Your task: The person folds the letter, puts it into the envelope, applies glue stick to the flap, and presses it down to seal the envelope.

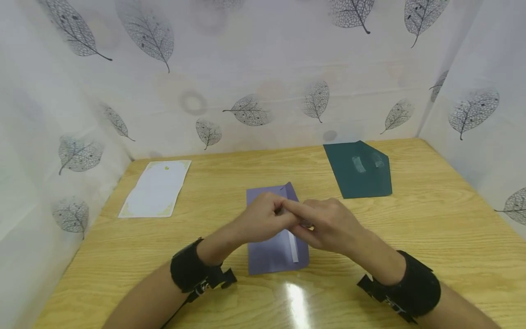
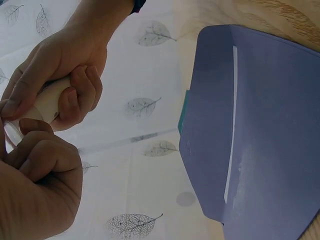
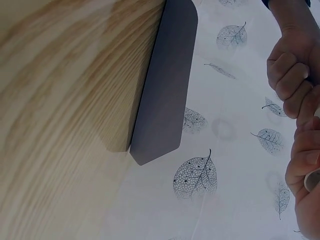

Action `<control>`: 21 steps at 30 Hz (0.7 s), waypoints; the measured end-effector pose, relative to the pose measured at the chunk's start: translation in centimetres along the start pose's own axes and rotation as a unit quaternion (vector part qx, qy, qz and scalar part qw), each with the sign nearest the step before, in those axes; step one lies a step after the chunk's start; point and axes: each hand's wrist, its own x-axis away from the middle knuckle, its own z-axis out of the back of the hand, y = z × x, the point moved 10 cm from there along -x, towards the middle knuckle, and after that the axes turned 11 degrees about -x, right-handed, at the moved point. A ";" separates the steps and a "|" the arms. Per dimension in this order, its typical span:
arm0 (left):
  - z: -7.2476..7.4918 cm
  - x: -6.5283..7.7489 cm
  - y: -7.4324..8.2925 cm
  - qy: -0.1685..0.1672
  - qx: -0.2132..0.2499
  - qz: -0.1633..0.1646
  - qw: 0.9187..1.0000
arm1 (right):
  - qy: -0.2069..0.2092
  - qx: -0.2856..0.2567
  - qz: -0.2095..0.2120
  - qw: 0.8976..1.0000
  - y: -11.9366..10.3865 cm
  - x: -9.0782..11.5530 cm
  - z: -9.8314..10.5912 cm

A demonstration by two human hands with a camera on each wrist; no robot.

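Note:
Both hands meet above a purple envelope (image 1: 267,258), whose flap stands partly raised on the right with a white strip (image 1: 293,247) along the fold. In the right hand (image 1: 334,224) is a roll of clear tape (image 2: 48,104) with a cream-coloured core, gripped between thumb and curled fingers. The left hand (image 1: 260,220) has its fingers curled against the roll's edge and pinches at the clear tape there. Their fingertips overlap in the head view and hide most of the roll. In the right wrist view the open end of the core (image 3: 313,180) shows.
A dark teal envelope (image 1: 343,176) with clear tape pieces on it lies at the back right of the wooden table (image 1: 213,178). At the left lies a white card (image 1: 154,189) with gold corner patterns. Leaf-printed curtains (image 1: 263,59) enclose the back and sides.

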 end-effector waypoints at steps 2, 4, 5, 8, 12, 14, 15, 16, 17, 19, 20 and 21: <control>0.0 0.0 -0.1 0.002 0.008 0.003 1.000 | -0.001 0.000 -0.005 1.000 0.2 0.0 0.0; 0.1 0.1 0.0 0.007 0.013 0.004 1.000 | -0.002 0.001 -0.011 1.000 0.4 0.1 -0.1; 0.2 0.1 0.0 0.009 0.014 0.003 1.000 | -0.003 0.001 -0.014 1.000 0.5 0.1 -0.1; 0.4 0.2 0.2 0.017 0.007 0.001 1.000 | -0.006 0.002 -0.026 1.000 0.8 0.2 -0.1; 0.6 0.2 0.3 0.015 -0.009 0.006 1.000 | -0.010 0.005 -0.030 0.999 0.9 0.0 -0.1; 0.7 0.3 0.3 0.009 -0.011 0.013 1.000 | -0.019 -0.003 -0.041 0.999 1.0 0.0 -0.2; 0.7 0.3 0.2 0.005 -0.009 0.018 1.000 | -0.025 -0.007 -0.050 0.998 1.1 0.0 -0.2; 0.7 0.3 0.1 0.000 -0.008 0.024 1.000 | -0.034 -0.008 -0.061 0.998 1.2 0.0 -0.4; 0.6 0.3 0.0 -0.004 -0.007 0.027 1.000 | -0.045 -0.007 -0.076 0.996 1.4 0.0 -0.5; 0.6 0.4 -0.1 -0.010 -0.005 0.032 0.999 | -0.062 -0.001 -0.101 0.993 1.8 0.1 -0.8; 0.6 0.4 -0.1 -0.012 -0.006 0.033 0.999 | -0.070 0.006 -0.113 0.991 1.9 0.3 -0.9; 0.6 0.4 -0.2 -0.013 -0.008 0.033 0.999 | -0.076 0.015 -0.121 0.990 2.1 0.3 -1.0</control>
